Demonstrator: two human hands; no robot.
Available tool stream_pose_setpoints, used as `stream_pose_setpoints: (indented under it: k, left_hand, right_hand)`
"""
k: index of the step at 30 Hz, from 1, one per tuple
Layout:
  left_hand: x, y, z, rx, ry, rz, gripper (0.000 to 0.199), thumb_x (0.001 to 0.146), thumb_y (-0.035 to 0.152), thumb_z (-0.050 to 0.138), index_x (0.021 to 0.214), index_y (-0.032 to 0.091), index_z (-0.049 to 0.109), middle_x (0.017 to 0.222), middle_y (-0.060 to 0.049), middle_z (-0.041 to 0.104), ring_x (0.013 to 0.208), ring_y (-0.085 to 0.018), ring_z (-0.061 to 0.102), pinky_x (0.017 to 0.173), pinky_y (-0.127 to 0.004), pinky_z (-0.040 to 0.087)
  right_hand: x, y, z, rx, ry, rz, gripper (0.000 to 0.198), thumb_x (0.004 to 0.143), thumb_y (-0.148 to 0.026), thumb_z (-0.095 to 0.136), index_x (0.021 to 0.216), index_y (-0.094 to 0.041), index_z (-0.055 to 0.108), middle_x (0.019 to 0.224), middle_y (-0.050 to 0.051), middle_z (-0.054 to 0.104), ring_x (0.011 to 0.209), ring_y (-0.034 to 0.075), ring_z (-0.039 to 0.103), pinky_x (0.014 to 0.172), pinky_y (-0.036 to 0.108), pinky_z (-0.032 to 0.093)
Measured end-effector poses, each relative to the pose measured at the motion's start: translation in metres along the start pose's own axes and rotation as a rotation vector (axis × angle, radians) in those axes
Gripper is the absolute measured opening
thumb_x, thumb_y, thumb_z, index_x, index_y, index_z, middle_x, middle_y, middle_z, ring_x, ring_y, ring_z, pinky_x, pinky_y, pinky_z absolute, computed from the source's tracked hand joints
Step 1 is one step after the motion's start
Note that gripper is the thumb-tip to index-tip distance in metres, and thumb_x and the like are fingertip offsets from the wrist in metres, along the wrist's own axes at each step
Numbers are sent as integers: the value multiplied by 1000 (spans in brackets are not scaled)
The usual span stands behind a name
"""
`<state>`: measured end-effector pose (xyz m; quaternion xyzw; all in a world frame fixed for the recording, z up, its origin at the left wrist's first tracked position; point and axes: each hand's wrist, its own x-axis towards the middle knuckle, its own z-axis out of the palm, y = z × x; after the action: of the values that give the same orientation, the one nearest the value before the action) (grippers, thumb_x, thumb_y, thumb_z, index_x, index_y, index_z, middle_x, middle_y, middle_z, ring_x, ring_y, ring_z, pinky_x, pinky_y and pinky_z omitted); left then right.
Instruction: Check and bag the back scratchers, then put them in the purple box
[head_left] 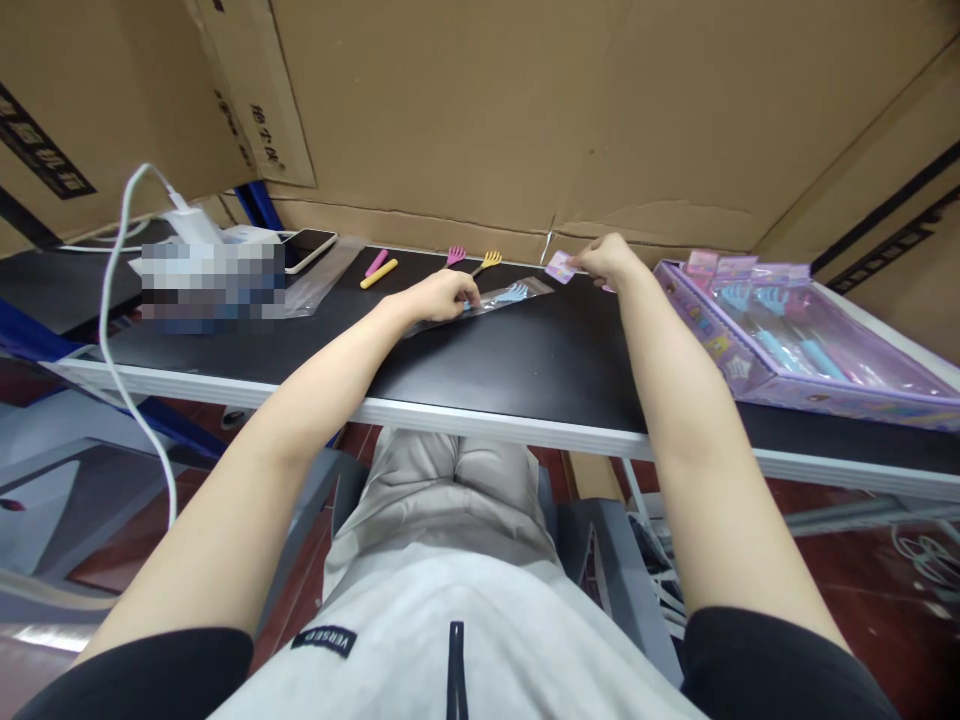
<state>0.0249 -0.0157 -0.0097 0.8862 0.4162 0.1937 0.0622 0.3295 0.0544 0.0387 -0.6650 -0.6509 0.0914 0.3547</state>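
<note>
My left hand [442, 296] is closed, fingers curled down on a clear plastic bag [536, 287] that lies on the black tabletop. Inside the bag shows a back scratcher with a light-blue claw-shaped head [513, 293]; the fingers cover part of it. Farther right, my right hand [606, 258] pinches a small purple printed card [560, 267] near the back edge. Just beyond the left hand lie a pink scratcher head [455, 256] and a yellow scratcher head [491, 260]. A pink handle [376, 263] and a yellow handle [379, 274] rest to their left.
At right stands a purple display box [757, 375] of bagged blue and pink back scratchers. On the left are a phone [309, 250], a clear plastic sleeve [322, 285], a blurred-out item and a white cable [112, 350]. Cardboard walls [465, 120] border the back.
</note>
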Motion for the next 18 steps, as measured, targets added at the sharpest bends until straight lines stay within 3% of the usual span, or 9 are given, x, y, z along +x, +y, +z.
stream_pose_setpoints:
  k: [2, 4, 8, 12, 18]
  left_hand:
    - [-1, 3, -2, -23, -8, -29, 47, 77, 12, 58, 114, 17, 86, 113, -8, 82, 106, -23, 74, 100, -32, 58]
    - [-1, 7, -3, -47, -11, -61, 45, 77, 13, 60, 113, 17, 86, 113, -9, 83, 105, -24, 75, 100, -32, 57]
    - [-1, 10, -6, -59, -17, -72, 43, 76, 12, 61, 110, 15, 87, 113, -10, 84, 106, -26, 76, 99, -34, 57]
    - [-2, 9, -9, -74, -20, -78, 43, 74, 12, 62, 107, 16, 89, 108, -9, 85, 102, -25, 76, 98, -33, 56]
    - [-3, 10, -11, -66, 0, -106, 44, 72, 12, 59, 102, 18, 90, 103, -8, 86, 95, -24, 76, 94, -31, 56]
  right_hand:
    - [-13, -15, 6, 50, -129, 135, 33, 89, -15, 85, 69, -16, 59, 63, -4, 47, 63, 12, 49, 72, 39, 59]
    - [-22, -24, 11, 93, -181, 173, 38, 90, -11, 83, 65, -18, 55, 60, -6, 42, 61, 10, 42, 73, 38, 59]
    - [-25, -18, 26, 94, -140, 170, 36, 88, -9, 82, 66, -18, 55, 64, -3, 48, 68, 14, 52, 85, 43, 62]
    - [-24, -5, 34, -25, -108, 95, 24, 91, -11, 78, 76, -16, 59, 89, 9, 69, 100, 24, 71, 105, 44, 57]
    - [-30, 1, 33, -223, -105, -101, 4, 97, -14, 71, 95, -15, 67, 119, 21, 75, 130, 38, 68, 120, 56, 49]
